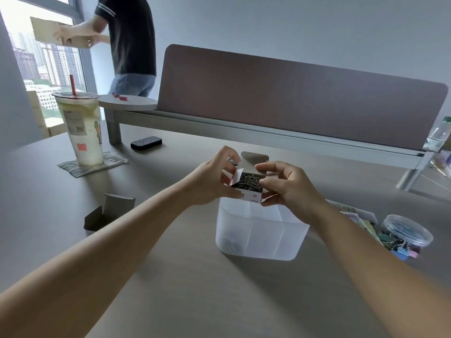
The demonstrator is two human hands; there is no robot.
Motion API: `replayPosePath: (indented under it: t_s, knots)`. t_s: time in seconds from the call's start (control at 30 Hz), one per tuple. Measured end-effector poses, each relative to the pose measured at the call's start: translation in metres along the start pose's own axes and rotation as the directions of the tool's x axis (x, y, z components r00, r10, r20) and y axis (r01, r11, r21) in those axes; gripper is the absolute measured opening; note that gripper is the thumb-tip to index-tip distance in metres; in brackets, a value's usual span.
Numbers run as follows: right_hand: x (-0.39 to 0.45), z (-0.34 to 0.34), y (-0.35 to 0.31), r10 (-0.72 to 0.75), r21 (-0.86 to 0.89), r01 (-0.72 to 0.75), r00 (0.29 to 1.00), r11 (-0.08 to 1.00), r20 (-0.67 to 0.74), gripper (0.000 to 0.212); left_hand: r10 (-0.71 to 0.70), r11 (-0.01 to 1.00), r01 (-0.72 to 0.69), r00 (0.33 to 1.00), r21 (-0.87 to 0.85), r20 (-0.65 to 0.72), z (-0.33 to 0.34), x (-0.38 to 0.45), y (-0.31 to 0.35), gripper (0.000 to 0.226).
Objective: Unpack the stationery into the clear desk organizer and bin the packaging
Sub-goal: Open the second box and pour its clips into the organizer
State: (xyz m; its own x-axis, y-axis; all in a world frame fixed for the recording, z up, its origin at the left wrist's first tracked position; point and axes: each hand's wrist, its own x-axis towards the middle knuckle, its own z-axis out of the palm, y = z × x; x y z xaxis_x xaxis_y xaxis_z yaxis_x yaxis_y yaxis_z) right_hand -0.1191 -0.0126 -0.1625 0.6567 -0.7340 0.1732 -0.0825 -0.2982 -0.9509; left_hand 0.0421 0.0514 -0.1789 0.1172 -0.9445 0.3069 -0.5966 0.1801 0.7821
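A small white paper-clip box [249, 193] with red print is held above the clear desk organizer [258, 235]. Its top flaps stand open and silver paper clips [247, 180] fill it. My left hand [212, 179] grips the box's left side and flap. My right hand [285, 184] pinches the right flap and side. The organizer stands on the desk just below the box, with divided compartments; a few small items show faintly in its front left compartment.
An opened empty cardboard box [107, 213] lies to the left. A clear jar of coloured binder clips [405, 232] lies at right beside packets [353, 213]. A drink cup [80, 128] and eraser [146, 142] sit far left. A person [127, 45] stands behind the divider [292, 98].
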Motion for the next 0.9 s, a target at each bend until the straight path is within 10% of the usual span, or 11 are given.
replayPosePath:
  t_s: [0.47, 0.9]
  knots:
    - [-0.004, 0.005, 0.006, -0.015, 0.019, 0.016, 0.998, 1.000, -0.061, 0.022, 0.071, 0.970, -0.054, 0.995, 0.237, -0.064, -0.001, -0.014, -0.002, 0.038]
    - [-0.006, 0.010, 0.019, -0.164, -0.140, 0.150, 0.982, 0.979, -0.090, 0.029, -0.018, 0.995, 0.011, 0.997, -0.100, -0.075, -0.002, -0.008, -0.019, 0.037]
